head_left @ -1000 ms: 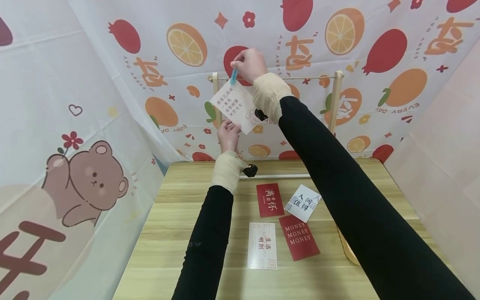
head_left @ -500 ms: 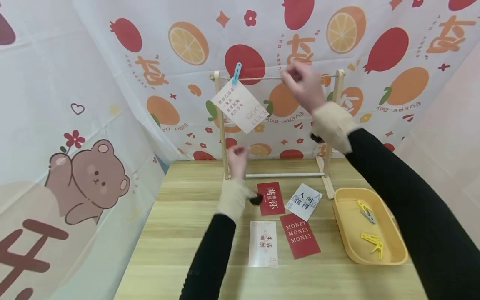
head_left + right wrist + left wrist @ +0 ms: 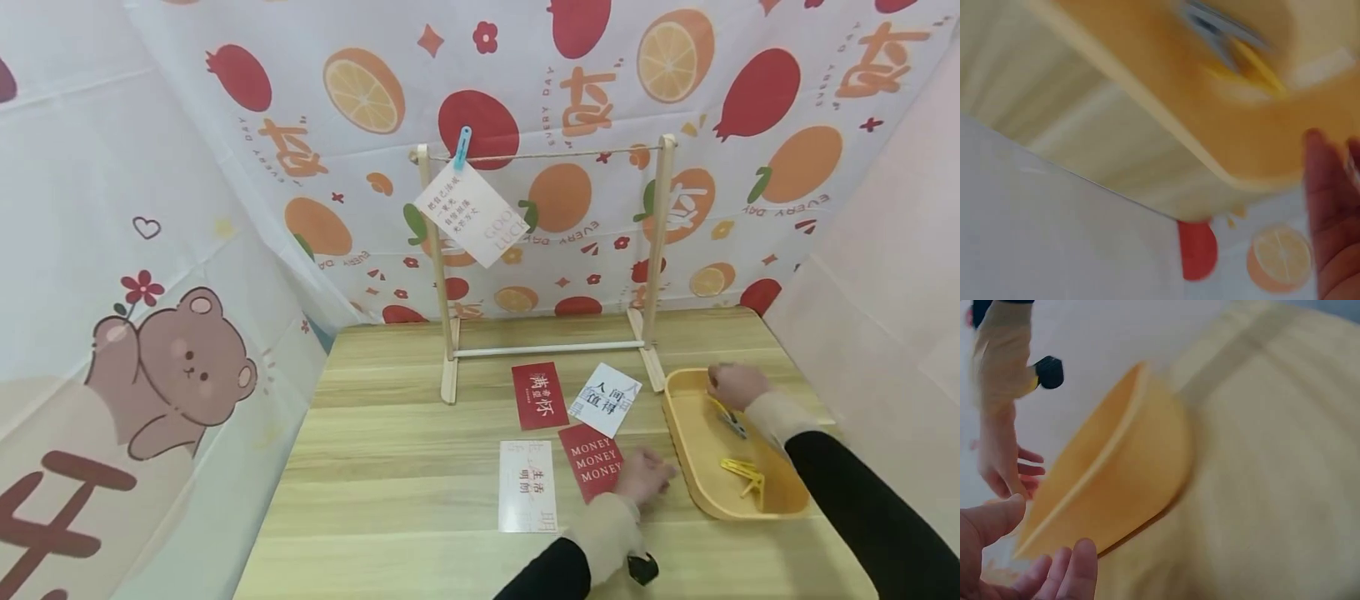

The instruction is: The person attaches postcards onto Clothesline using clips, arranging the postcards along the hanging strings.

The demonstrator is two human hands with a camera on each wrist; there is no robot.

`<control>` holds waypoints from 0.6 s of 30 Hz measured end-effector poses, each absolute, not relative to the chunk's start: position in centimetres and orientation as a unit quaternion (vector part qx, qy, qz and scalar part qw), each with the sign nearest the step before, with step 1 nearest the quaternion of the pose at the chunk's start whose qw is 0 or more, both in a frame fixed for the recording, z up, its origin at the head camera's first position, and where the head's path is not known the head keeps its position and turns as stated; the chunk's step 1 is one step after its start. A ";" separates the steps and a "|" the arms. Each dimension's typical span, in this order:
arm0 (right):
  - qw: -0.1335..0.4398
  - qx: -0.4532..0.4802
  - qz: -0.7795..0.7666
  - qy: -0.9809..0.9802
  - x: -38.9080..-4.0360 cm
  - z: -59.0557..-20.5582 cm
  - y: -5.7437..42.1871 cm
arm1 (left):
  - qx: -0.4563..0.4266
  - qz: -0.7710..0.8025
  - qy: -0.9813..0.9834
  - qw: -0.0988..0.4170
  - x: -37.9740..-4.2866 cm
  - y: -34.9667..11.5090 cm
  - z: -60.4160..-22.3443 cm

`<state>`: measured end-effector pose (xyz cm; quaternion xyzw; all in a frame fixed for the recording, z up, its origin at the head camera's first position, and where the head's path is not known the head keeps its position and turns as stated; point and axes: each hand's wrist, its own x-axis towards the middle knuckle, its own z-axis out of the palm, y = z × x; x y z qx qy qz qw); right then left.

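Observation:
My right hand (image 3: 737,386) is over the back end of a yellow plastic tray (image 3: 701,467), close to a yellow-and-grey clothespin (image 3: 731,422). In the right wrist view its fingers (image 3: 1325,187) are extended beside the tray's inner wall, holding nothing. A second yellow clothespin (image 3: 742,472) lies nearer the front of the tray. My left hand (image 3: 645,477) hovers at the tray's left side, overlapping the edge of a red MONEY card (image 3: 591,458). The left wrist view shows its thumb and fingers (image 3: 1082,569) apart with nothing between them.
A wooden frame (image 3: 656,242) with a string (image 3: 570,155) stands at the back. From it hangs a white card (image 3: 476,218) on a blue clothespin (image 3: 462,147). More cards lie on the table: red (image 3: 540,396), white (image 3: 606,400) and pale (image 3: 527,487).
My right hand has let go of the blue clothespin, leaving the white card hanging, and moved down right to the tray. My left hand has left the card's lower corner and come down toward the tray.

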<state>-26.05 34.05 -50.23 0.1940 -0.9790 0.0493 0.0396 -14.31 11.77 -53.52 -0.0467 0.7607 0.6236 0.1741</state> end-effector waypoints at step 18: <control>-0.025 0.118 0.083 -0.989 -22.3 -55.5 32.8 | -0.068 0.656 0.726 0.197 -11.7 15.5 -56.3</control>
